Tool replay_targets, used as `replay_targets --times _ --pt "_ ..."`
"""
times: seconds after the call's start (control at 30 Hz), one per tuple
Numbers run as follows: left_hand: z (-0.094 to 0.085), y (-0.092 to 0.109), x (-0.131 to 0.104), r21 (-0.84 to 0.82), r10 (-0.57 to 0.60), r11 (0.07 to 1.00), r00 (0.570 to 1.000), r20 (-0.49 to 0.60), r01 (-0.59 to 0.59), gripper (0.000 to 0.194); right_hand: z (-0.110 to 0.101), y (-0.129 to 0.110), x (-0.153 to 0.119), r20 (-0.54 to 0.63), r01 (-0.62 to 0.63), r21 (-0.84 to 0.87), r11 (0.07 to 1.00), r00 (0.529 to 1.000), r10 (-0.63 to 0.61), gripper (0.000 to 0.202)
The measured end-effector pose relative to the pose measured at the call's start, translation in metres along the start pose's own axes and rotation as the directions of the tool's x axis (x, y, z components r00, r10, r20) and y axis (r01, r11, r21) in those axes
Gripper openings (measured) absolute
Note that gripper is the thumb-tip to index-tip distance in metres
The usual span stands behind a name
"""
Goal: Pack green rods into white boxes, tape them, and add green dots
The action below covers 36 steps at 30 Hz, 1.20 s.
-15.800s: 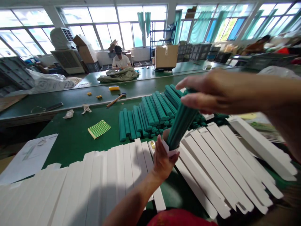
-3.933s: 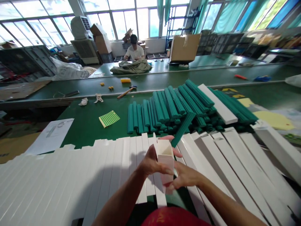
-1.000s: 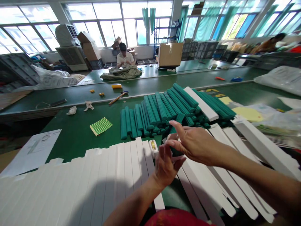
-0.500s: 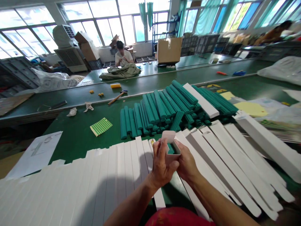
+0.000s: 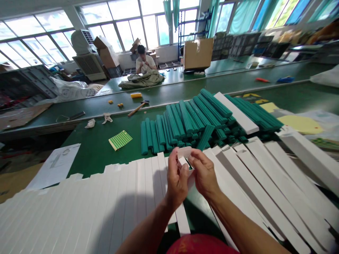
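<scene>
Both hands are at the open end of a white box [image 5: 191, 178] with green showing inside. My left hand [image 5: 177, 180] wraps round its left side, the thumb near the opening. My right hand [image 5: 205, 173] grips the right side, its thumb and fingers at the end flaps. Just beyond the hands lies a pile of green ribbed bundles [image 5: 185, 120]. To the left stretches a row of closely laid white boxes [image 5: 116, 201]; more white boxes [image 5: 254, 183] fan out on the right.
A sheet of green stickers [image 5: 120, 140], a paper drawing [image 5: 54, 165] and a hammer [image 5: 137, 108] lie towards the left. A person [image 5: 144, 61] sits across the tables behind grey-green cloth [image 5: 143, 79]. A cardboard box [image 5: 198, 54] stands at the back.
The view has shifted, so the scene sits a little further right. My right hand has come up to the box's open end, and the fingers of both hands have drawn in around its flaps.
</scene>
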<state>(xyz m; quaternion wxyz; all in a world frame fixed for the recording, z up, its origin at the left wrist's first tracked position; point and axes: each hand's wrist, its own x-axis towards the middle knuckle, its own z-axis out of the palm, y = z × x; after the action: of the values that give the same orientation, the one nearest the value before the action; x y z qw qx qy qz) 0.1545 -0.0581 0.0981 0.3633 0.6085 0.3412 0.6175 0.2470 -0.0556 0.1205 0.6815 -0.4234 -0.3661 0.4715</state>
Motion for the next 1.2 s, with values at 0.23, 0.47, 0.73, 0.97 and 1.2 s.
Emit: replay_targets --times 0.23,0.47,0.73,0.97,1.2 --pt "-0.030 0.007 0.013 0.356 0.350 0.832 0.900 0.262 -0.427 0.043 -0.007 0.011 0.002 0.077 0.124 0.138 0.983 0.988 -0.135 0.033" --pt "-0.043 0.017 0.026 0.545 0.320 0.711 0.894 0.314 -0.445 0.044 -0.021 0.025 -0.009 0.380 0.207 -0.330 0.921 0.922 -0.071 0.060" --pt "-0.049 0.033 0.035 0.523 0.170 0.768 0.906 0.388 -0.369 0.032 -0.014 0.026 -0.009 0.472 0.483 -0.553 0.679 0.853 -0.222 0.057" --pt "-0.051 0.046 0.044 0.617 0.070 0.680 0.873 0.483 -0.396 0.034 -0.013 0.026 -0.006 0.534 0.545 -0.538 0.643 0.811 -0.240 0.061" --pt "-0.052 0.048 0.045 0.648 0.097 0.524 0.795 0.599 -0.553 0.034 -0.015 0.029 -0.004 0.554 0.581 -0.510 0.634 0.786 -0.275 0.059"
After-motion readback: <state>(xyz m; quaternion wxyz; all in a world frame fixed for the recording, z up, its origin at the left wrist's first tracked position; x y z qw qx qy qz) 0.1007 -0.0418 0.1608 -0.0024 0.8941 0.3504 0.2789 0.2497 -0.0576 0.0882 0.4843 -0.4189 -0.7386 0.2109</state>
